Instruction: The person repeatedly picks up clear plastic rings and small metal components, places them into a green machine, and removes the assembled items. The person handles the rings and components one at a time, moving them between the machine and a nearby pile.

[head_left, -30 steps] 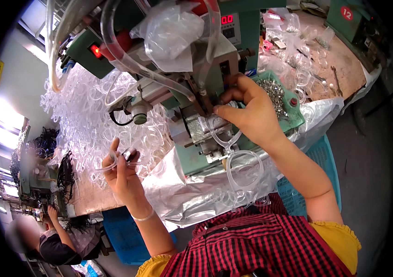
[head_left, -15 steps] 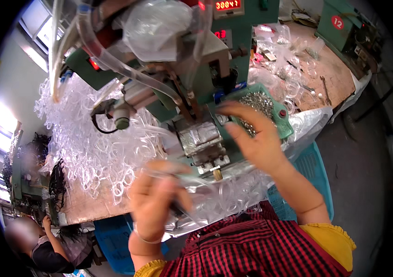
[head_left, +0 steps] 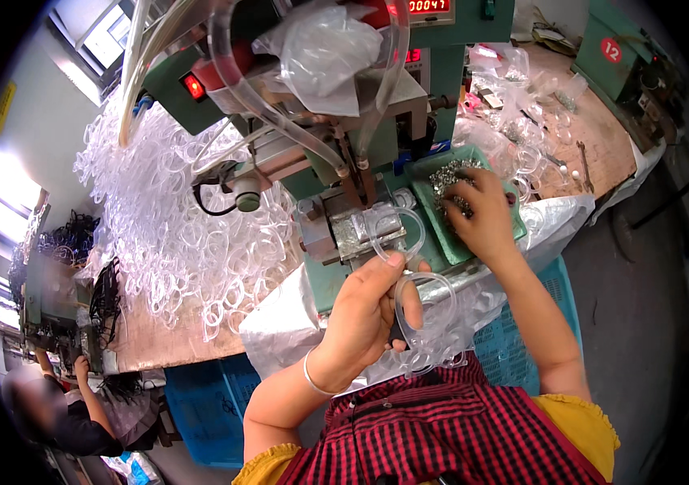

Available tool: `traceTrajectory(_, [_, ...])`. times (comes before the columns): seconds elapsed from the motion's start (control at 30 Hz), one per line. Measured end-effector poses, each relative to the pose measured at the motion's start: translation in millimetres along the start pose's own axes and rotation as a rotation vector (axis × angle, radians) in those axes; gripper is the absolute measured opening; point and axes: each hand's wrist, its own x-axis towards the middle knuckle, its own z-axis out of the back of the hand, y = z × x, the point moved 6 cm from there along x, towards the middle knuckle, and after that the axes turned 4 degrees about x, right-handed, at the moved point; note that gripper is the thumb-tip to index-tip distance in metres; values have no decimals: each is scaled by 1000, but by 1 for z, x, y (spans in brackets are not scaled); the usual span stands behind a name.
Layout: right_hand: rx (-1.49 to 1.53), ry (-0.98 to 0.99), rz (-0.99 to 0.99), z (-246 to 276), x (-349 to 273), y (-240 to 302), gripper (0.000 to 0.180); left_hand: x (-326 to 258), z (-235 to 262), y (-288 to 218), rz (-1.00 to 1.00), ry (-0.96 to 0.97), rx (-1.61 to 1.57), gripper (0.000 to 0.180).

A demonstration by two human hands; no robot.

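My left hand [head_left: 365,311] is closed on a clear plastic tubing loop [head_left: 423,230], pinched between thumb and fingers in front of the machine's metal clamp block [head_left: 352,230]. A second clear loop [head_left: 453,301] hangs at the same fingers. My right hand [head_left: 482,217] reaches into a green tray [head_left: 459,252], its fingers bent down into a heap of small shiny metal pieces [head_left: 448,174]. What its fingertips pinch is too small to make out. Above the clamp block stands the green bench machine [head_left: 445,89], with red digit displays and two narrow metal prongs pointing down.
A big heap of clear tubing loops [head_left: 191,218] covers the table's left side. More loops lie below my left hand. Wrench [head_left: 584,166] and loose bits lie at the right. Blue crates [head_left: 207,412] stand under the table. Another person [head_left: 78,416] works at far left.
My left hand has moved right and up, bringing the tubing loop to the clamp block. My right hand has gone from beside the block into the tray of metal pieces. The view has shifted slightly.
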Motion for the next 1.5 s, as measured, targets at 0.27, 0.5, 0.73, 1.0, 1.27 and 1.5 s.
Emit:
traceTrajectory(0.27, [64, -108, 68, -3, 16, 1, 13, -24, 44, 35, -164, 95, 248, 30])
traceTrajectory(0.5, [484, -64, -348, 9, -1, -22, 13, -124, 90, -87, -1210, -1022, 1122, 17])
traceTrajectory(0.73, [510, -43, -384, -6, 12, 0, 16, 19, 146, -76, -890, -965, 2079, 28])
traceTrajectory(1.0, [297, -161, -398, 56, -53, -31, 14, -45, 223, -94, -1142, -1072, 892, 19])
traceTrajectory(1.27, [770, 106, -191, 43, 32, 67, 21, -28, 179, -79, -775, -645, 477, 29])
traceTrajectory(1.5, [1125, 144, -397, -15, 42, 78, 44, -13, 200, 1, -605, -667, 102, 25])
